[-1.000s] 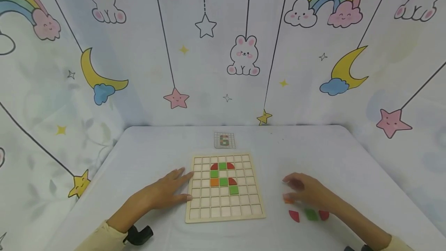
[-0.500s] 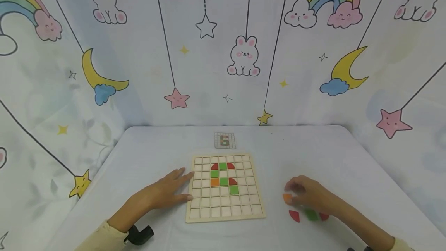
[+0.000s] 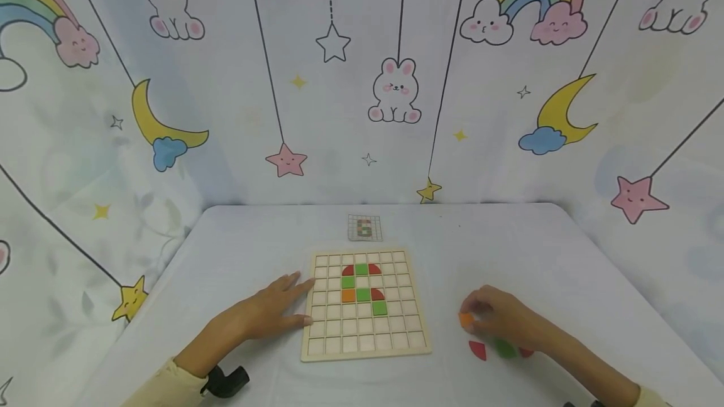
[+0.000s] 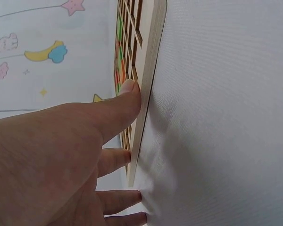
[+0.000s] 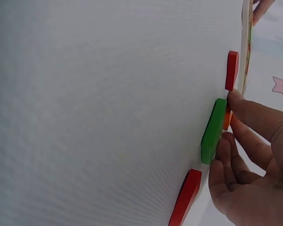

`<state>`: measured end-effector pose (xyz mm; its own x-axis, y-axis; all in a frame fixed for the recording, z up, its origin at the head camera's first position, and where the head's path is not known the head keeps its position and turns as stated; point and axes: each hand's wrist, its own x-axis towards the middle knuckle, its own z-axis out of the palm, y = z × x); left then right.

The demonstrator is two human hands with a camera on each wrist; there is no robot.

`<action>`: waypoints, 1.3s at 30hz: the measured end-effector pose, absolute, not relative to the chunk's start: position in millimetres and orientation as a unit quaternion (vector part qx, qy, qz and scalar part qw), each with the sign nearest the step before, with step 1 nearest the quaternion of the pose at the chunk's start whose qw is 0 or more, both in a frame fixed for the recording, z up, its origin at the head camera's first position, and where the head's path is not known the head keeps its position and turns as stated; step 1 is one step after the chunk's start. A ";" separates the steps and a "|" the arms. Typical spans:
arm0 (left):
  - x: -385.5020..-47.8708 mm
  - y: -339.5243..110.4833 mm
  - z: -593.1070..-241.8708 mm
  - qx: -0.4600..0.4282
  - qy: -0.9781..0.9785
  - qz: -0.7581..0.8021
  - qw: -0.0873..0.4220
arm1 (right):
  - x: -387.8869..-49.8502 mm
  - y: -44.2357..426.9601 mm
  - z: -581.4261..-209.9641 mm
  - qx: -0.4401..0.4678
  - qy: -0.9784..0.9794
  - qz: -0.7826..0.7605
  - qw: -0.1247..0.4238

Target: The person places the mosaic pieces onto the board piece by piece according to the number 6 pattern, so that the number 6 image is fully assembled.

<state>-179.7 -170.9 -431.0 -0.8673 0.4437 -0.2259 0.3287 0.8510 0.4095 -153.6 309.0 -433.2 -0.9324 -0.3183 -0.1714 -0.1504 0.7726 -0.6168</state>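
Note:
My left hand lies at the left edge of a wooden grid board, fingers spread. Its thumb touches the rim in the left wrist view. Red quarter-round, green square and orange square tiles sit in several of the board's cells. Right of the board, my right hand pinches an orange square tile between thumb and fingers, low at the table. Close to that hand lie a red quarter-round tile, a green tile and a second red tile, the last partly under the wrist in the head view.
Behind the board lies a small card printed with a coloured grid pattern. A white cloth covers the table. A curtain with rabbits, moons and stars hangs behind. Dark straps and mounts sit at the wrists.
My right hand has lowered slightly and its fingers have closed on the orange tile, which now looks a little tilted. The left hand and board have stayed put.

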 end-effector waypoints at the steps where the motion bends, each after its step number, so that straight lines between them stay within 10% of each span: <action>1: -179.5 -170.9 -430.9 0.204 0.949 0.184 0.157 | -153.8 309.8 -433.7 -0.136 0.931 -0.311 0.131; 39: -180.8 -173.6 -435.1 0.192 0.951 0.183 0.159 | -204.2 157.2 -434.5 -0.234 0.917 -0.314 0.079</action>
